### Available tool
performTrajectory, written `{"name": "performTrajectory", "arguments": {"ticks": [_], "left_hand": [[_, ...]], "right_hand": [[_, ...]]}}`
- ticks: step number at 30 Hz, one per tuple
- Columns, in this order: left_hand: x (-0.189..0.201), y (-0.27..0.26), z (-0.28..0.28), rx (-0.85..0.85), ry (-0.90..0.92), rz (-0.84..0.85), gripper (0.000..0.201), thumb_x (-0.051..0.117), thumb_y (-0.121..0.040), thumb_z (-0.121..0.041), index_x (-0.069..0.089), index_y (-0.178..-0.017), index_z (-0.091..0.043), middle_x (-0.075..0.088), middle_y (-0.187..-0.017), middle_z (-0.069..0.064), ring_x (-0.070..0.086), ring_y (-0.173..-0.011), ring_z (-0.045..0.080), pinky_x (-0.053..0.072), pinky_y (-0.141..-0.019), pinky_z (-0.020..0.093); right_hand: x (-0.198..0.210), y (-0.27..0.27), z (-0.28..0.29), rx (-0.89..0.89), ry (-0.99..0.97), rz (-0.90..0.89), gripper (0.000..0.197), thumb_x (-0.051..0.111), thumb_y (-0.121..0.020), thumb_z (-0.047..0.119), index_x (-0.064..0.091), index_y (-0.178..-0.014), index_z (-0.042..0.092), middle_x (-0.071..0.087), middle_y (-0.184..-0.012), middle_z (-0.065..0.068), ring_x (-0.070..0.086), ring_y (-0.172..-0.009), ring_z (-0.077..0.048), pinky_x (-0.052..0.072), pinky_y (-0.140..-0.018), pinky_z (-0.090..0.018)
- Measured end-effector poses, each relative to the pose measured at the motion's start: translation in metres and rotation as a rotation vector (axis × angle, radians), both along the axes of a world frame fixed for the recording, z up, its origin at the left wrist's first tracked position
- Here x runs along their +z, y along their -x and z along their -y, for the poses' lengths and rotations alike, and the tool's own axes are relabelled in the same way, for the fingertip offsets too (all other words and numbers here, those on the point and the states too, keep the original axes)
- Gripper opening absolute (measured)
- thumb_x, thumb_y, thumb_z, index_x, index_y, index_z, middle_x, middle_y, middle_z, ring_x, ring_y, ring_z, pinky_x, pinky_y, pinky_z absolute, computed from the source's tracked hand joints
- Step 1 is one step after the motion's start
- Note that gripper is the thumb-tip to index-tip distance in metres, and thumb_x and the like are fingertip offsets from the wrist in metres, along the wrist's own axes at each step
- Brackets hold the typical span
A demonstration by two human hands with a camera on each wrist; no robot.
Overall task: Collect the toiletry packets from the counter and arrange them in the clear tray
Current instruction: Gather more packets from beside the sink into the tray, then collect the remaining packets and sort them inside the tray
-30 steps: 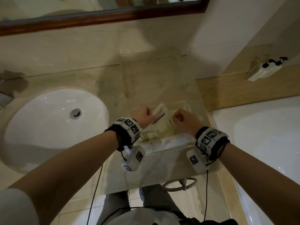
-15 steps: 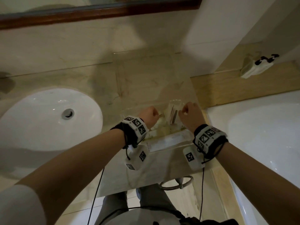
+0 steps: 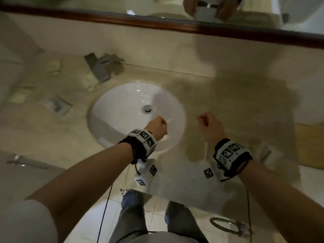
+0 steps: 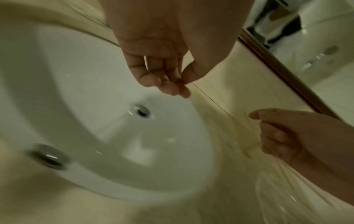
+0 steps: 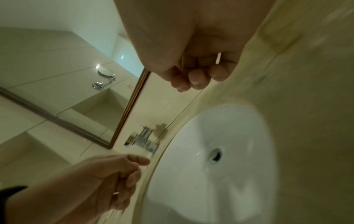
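Note:
Motion blurs the head view. Several pale toiletry packets lie on the beige counter [image 3: 43, 130] left of the sink, among them a packet [image 3: 54, 66] near the wall, a second packet [image 3: 89, 81] beside the tap and a third packet [image 3: 19, 96] at the far left. The clear tray [image 4: 283, 197] shows only as smeared streaks at the counter's right end. My left hand [image 3: 158, 126] hangs over the basin, fingers loosely curled, holding nothing. My right hand [image 3: 206, 122] hovers over the counter right of the basin, also loosely curled and empty.
The white sink [image 3: 122, 102] sits mid-counter with a chrome tap [image 3: 98, 69] behind it. A grey square item [image 3: 58, 106] lies left of the basin. A wood-framed mirror [image 3: 157, 23] runs along the wall. A ring holder [image 3: 226, 225] hangs below the counter's front edge.
Both hands have left the tray and the packets they handled there and moved left, towards the sink. The view has swung left, so the sink is now central.

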State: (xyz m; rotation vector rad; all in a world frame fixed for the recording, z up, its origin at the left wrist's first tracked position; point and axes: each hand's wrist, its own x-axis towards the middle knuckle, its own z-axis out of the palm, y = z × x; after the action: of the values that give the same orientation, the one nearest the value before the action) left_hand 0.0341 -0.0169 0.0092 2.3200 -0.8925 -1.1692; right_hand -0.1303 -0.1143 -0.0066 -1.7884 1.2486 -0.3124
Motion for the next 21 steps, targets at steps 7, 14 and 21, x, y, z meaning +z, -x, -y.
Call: {"name": "performTrajectory", "arguments": {"ticks": [7, 14, 21], "left_hand": [[-0.003, -0.167, -0.120, 0.304, -0.010, 0.088, 0.014, 0.044, -0.092, -0.015, 0.054, -0.085, -0.008, 0.058, -0.066, 0.004, 0.054, -0.066, 0.023, 0.047, -0.071, 0.032], [-0.031, -0.313, -0.208, 0.379, -0.112, 0.173, 0.019, 0.042, -0.094, -0.014, 0.048, -0.076, -0.010, 0.052, -0.085, 0.009, 0.049, -0.080, 0.024, 0.039, -0.071, 0.030], [-0.056, -0.422, -0.219, 0.404, -0.122, 0.230, 0.022, 0.041, -0.095, -0.018, 0.054, -0.107, -0.004, 0.062, -0.105, 0.017, 0.058, -0.086, 0.029, 0.049, -0.078, 0.036]], "right_hand": [[0.008, -0.161, -0.066, 0.222, 0.010, -0.055, 0.022, 0.045, -0.094, 0.021, 0.058, -0.093, 0.004, 0.057, -0.072, -0.007, 0.052, -0.067, -0.024, 0.038, -0.060, -0.027], [-0.002, -0.292, -0.124, 0.198, -0.085, -0.129, 0.019, 0.051, -0.091, 0.019, 0.057, -0.084, 0.003, 0.054, -0.060, -0.004, 0.049, -0.055, -0.020, 0.042, -0.060, -0.028], [-0.018, -0.396, -0.158, 0.110, -0.143, -0.175, 0.014, 0.048, -0.092, 0.021, 0.058, -0.093, 0.010, 0.066, -0.087, -0.007, 0.058, -0.080, -0.024, 0.044, -0.064, -0.029]]}}
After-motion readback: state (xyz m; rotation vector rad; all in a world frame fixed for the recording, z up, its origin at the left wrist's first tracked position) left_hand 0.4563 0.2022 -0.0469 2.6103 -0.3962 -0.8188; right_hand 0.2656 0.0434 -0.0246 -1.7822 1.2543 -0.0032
